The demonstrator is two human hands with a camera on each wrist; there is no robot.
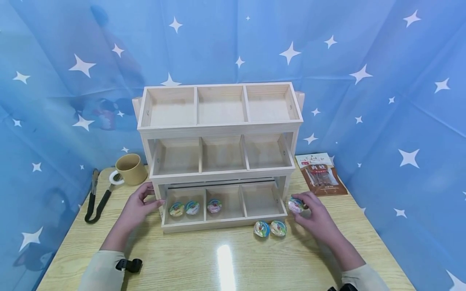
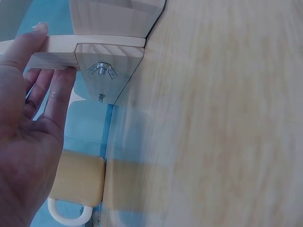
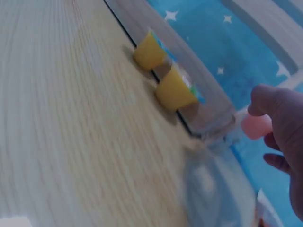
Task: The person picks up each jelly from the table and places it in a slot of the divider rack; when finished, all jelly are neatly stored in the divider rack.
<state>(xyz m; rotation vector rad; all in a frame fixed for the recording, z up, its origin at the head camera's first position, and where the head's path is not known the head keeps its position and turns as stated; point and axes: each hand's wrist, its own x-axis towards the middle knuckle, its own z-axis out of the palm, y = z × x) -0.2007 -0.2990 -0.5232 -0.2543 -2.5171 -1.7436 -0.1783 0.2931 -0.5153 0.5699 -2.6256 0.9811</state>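
Observation:
A three-tier wooden rack (image 1: 220, 131) stands on the table, each tier split into three compartments. At its lower left side, my left hand (image 1: 135, 208) grips the edge, thumb above and fingers beneath in the left wrist view. My right hand (image 1: 317, 218) pinches a small jelly cup (image 1: 295, 205) beside the rack's lower right corner; its pink body shows in the right wrist view. Two jelly cups (image 1: 261, 229) lie on the table before the bottom tier, yellow-bodied in the right wrist view. The bottom left compartment holds two cups (image 1: 176, 209), the bottom middle one cup (image 1: 214, 205).
Left of the rack stand a tan mug (image 1: 132, 169) with a white handle and black-handled tongs (image 1: 97, 204). A brown and white snack packet (image 1: 322, 176) lies at the right. Blue starred cloth (image 1: 225, 40) hangs behind the wooden table (image 1: 182, 258) and along both sides.

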